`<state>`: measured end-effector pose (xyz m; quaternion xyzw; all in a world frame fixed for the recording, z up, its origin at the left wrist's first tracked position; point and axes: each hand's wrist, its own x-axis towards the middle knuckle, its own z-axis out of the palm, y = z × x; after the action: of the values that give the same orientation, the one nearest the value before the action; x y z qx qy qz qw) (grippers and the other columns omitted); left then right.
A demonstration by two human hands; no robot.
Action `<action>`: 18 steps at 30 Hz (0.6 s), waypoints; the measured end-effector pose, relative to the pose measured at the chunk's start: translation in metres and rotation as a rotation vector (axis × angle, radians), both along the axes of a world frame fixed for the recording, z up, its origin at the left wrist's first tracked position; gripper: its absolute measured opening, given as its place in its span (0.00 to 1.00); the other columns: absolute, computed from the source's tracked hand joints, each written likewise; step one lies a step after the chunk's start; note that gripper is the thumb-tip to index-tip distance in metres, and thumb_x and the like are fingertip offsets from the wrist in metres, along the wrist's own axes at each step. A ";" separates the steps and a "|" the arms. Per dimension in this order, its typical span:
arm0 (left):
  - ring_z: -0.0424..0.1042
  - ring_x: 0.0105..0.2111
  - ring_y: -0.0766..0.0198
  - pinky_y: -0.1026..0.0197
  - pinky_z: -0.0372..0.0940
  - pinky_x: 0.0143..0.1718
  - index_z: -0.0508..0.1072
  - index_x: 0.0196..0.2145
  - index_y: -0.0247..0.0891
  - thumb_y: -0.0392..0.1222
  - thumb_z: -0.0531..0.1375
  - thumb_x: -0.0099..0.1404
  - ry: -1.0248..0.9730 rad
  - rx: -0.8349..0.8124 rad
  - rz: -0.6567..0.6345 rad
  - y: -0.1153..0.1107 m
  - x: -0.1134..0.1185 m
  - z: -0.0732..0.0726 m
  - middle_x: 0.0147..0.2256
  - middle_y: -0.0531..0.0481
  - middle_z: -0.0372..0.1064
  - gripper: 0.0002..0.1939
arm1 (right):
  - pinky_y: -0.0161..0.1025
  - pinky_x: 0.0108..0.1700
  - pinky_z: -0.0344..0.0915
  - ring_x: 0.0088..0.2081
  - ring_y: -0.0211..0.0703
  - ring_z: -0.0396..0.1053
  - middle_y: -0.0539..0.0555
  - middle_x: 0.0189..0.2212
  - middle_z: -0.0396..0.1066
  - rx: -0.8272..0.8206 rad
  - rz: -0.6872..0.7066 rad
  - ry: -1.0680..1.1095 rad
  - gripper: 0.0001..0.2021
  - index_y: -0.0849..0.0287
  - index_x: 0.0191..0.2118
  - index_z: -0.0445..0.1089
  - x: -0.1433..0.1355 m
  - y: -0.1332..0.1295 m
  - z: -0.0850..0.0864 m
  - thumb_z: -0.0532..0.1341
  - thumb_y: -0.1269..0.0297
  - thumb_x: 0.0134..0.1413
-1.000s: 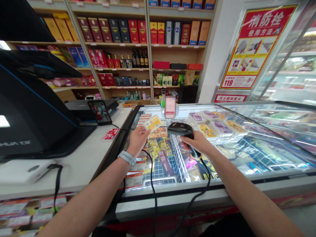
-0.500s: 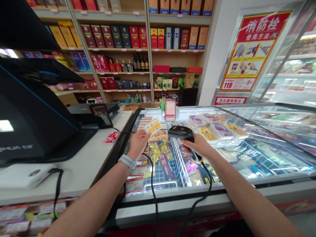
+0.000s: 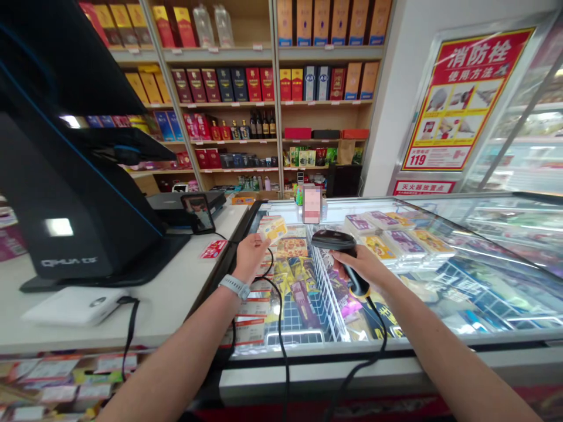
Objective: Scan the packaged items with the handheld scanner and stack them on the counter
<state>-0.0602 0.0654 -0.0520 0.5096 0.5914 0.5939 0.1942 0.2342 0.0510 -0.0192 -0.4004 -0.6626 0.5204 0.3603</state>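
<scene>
Wooden shelves (image 3: 329, 116) at the back carry boxes (image 3: 254, 85) and bottles (image 3: 265, 128). A red-framed poster (image 3: 467, 99) hangs at right. A white device (image 3: 74, 308) lies on the counter (image 3: 176, 310).

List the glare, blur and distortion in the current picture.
Head view, right: bright streaks glare on the freezer glass, and the shelves at the edge look blurred. Head view, left: a bright patch glares on the dark machine; one shelving upright leans outward. Head view, middle: the pink panel is pixelated; small print on the packet is unreadable.
</scene>
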 end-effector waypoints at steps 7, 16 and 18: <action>0.72 0.30 0.61 0.61 0.65 0.35 0.74 0.31 0.37 0.46 0.62 0.53 0.318 -0.061 0.145 -0.013 -0.039 0.034 0.29 0.50 0.75 0.10 | 0.34 0.22 0.61 0.18 0.36 0.66 0.52 0.16 0.68 -0.031 -0.019 0.007 0.20 0.63 0.24 0.69 0.000 -0.003 0.004 0.65 0.48 0.48; 0.70 0.44 0.55 0.57 0.63 0.46 0.74 0.43 0.37 0.43 0.52 0.64 1.091 -0.089 0.376 -0.063 -0.140 0.034 0.42 0.44 0.74 0.15 | 0.35 0.22 0.63 0.18 0.37 0.66 0.53 0.16 0.69 -0.018 0.007 0.032 0.20 0.63 0.25 0.69 0.000 0.000 0.001 0.65 0.48 0.47; 0.70 0.44 0.54 0.57 0.63 0.47 0.74 0.43 0.37 0.41 0.50 0.65 1.174 -0.087 0.395 -0.069 -0.155 0.027 0.43 0.44 0.73 0.16 | 0.35 0.22 0.63 0.18 0.37 0.66 0.53 0.16 0.69 -0.017 0.007 0.025 0.19 0.63 0.25 0.69 0.000 -0.001 0.002 0.66 0.48 0.47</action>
<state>-0.2154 -0.0040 -0.0247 0.6239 0.7064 0.2148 -0.2563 0.2341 0.0503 -0.0175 -0.3945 -0.6550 0.5323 0.3634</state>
